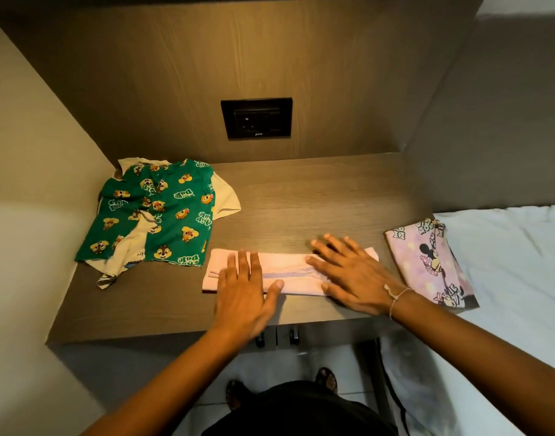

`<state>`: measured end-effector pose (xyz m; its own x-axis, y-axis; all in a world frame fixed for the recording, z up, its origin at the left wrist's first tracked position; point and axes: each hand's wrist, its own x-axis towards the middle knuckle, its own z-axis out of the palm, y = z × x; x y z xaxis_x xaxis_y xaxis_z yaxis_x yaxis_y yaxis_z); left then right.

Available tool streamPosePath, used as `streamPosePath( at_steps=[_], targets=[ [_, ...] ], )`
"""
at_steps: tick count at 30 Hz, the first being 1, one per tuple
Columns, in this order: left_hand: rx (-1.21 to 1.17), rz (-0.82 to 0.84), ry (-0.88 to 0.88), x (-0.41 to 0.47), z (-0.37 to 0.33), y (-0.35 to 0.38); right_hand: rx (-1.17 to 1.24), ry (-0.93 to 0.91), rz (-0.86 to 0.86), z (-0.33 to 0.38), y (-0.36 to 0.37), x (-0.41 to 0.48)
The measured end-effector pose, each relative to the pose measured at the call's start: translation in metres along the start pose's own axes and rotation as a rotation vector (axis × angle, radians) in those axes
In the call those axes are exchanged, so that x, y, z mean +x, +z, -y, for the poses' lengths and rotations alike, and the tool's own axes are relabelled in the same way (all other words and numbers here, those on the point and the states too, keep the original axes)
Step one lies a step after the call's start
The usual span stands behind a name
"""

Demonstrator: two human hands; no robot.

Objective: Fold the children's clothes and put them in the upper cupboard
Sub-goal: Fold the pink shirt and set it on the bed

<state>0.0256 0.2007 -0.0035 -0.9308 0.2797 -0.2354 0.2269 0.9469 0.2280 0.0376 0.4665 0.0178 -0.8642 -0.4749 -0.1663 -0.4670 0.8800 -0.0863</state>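
A pale pink garment, folded into a long narrow strip, lies near the front edge of the wooden counter. My left hand rests flat on its left half, fingers spread. My right hand presses flat on its right half, also with fingers apart. A green children's shirt with cartoon chipmunks lies crumpled and unfolded at the counter's left. A folded lilac garment with a cartoom mouse print sits at the counter's right edge. The upper cupboard is out of view.
A black wall socket sits in the wooden back panel. A bed with a white sheet adjoins the counter on the right. Cabinet handles show under the counter's front edge. My feet stand on the tiled floor below.
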Motion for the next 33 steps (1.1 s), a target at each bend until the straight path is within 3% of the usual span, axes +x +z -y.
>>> streamPosePath(
  at_steps=[4,8,13,20,23,27,30,33],
  targets=[
    [0.048,0.037,0.005,0.022,-0.006,0.011,0.004,0.042,0.032,-0.008,0.016,-0.011],
    [0.068,0.117,0.235,0.075,-0.007,-0.007,0.119,0.175,-0.013,0.005,0.022,-0.035],
    [0.309,0.178,0.456,0.146,-0.017,-0.036,0.335,0.292,-0.016,0.048,0.025,-0.046],
    [0.488,0.160,0.426,0.201,-0.011,-0.069,0.390,0.351,0.068,0.081,0.011,0.019],
    [0.445,0.044,0.422,0.187,-0.015,-0.074,0.416,0.348,0.105,0.082,0.007,0.030],
    [0.115,-0.144,0.456,0.116,-0.008,-0.066,0.476,0.202,-0.096,0.053,0.008,0.002],
    [-0.075,-0.042,0.562,0.044,0.011,-0.040,0.345,0.028,-0.078,0.037,0.020,-0.021],
    [-0.047,0.013,0.615,-0.001,0.019,-0.005,0.208,-0.031,-0.067,0.037,0.036,-0.026]
  ],
)
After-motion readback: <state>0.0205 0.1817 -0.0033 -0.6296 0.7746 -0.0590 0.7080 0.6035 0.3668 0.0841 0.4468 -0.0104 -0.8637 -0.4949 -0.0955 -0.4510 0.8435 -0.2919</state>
